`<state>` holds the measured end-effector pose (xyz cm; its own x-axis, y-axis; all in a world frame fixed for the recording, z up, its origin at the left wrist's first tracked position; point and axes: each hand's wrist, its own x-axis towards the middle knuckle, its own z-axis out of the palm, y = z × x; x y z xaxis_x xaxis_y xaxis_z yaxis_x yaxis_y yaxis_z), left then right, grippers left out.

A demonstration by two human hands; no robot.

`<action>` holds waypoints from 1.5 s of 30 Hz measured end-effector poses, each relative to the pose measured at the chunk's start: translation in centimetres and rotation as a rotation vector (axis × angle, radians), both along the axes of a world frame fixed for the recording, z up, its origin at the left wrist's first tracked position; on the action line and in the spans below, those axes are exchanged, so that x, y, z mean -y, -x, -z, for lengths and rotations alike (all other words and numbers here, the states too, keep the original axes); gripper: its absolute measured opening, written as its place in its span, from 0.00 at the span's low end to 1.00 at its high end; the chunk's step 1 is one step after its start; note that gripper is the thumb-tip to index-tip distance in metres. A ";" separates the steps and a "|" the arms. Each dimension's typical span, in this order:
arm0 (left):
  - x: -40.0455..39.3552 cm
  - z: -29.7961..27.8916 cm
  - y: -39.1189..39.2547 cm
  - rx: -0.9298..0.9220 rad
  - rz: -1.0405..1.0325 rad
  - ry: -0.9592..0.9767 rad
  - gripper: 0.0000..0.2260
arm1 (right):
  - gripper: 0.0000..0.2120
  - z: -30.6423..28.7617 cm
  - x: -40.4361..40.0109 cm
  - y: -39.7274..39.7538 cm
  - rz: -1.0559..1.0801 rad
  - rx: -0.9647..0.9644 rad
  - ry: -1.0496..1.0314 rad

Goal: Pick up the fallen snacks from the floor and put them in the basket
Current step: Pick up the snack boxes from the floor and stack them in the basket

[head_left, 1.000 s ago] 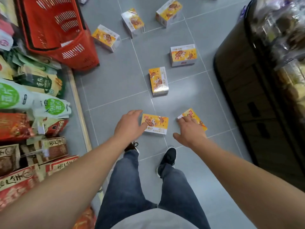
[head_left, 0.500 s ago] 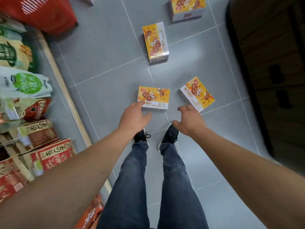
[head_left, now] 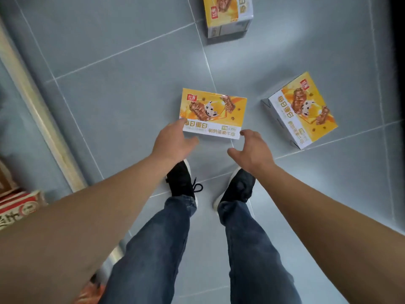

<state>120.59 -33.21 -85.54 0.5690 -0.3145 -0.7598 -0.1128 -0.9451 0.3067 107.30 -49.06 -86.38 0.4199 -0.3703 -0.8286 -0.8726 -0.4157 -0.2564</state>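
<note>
Grey tiles point(head_left: 122, 88) with pale grout lines cover the floor, and three yellow-and-white snack boxes lie on it. The nearest snack box point(head_left: 213, 113) lies flat just ahead of the person's black shoes point(head_left: 182, 178), printed face up. The left hand point(head_left: 173, 142) reaches down to its near left corner, fingers point(head_left: 178, 125) spread loosely and seeming to touch the box edge, with nothing gripped. The right hand point(head_left: 252, 150) comes in at the box's near right corner, fingers point(head_left: 246, 133) spread wide and curled slightly, thumb pointing left, empty; whether it touches the box is unclear. A second snack box point(head_left: 302, 110) lies turned at an angle well to the right of the first, apart from both hands. A third snack box point(head_left: 228, 16) lies farther ahead, cut off by the top edge of the view. Along the left runs a pale shelf edge point(head_left: 37, 102), with red packaged goods point(head_left: 19, 207) at the lower left. Blue jeans point(head_left: 153, 249) cover both legs. The basket is out of view.
</note>
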 end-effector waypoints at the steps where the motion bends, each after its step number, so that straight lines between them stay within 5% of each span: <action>1: 0.3 1.6 -0.5 0.015 -0.001 0.014 0.26 | 0.32 1.7 0.3 -0.3 0.026 0.013 0.004; 8: 1.8 14.7 -3.9 0.104 -0.207 0.059 0.24 | 0.36 15.5 3.2 -3.1 0.494 0.074 0.020; 11: 2.1 18.5 -4.9 -0.007 -0.429 0.075 0.30 | 0.33 19.6 3.9 -3.9 0.662 0.086 -0.059; 15: 2.0 19.4 -5.0 -0.096 -0.553 0.158 0.20 | 0.22 20.2 3.7 -3.6 0.824 0.211 -0.124; 19: 1.1 17.3 -4.3 -0.053 -0.589 0.218 0.24 | 0.28 17.1 3.2 -2.3 0.900 0.366 -0.129; 25: -0.8 15.4 -2.5 0.011 -0.466 0.203 0.25 | 0.31 14.0 2.2 -0.1 0.578 0.325 0.026; 29: -2.0 14.9 -1.5 0.002 -0.320 0.173 0.38 | 0.43 13.3 1.7 0.9 0.338 0.269 0.080; 32: -2.2 14.8 -1.5 0.073 -0.073 0.150 0.49 | 0.53 13.4 2.1 1.1 -0.064 0.229 0.266; 37: -1.7 15.7 -2.2 0.273 0.396 0.057 0.51 | 0.54 14.1 2.5 -1.0 -0.562 0.183 0.388; 45: -0.8 14.5 -3.4 0.219 0.518 0.043 0.41 | 0.47 11.7 3.2 -3.0 -0.656 0.095 0.263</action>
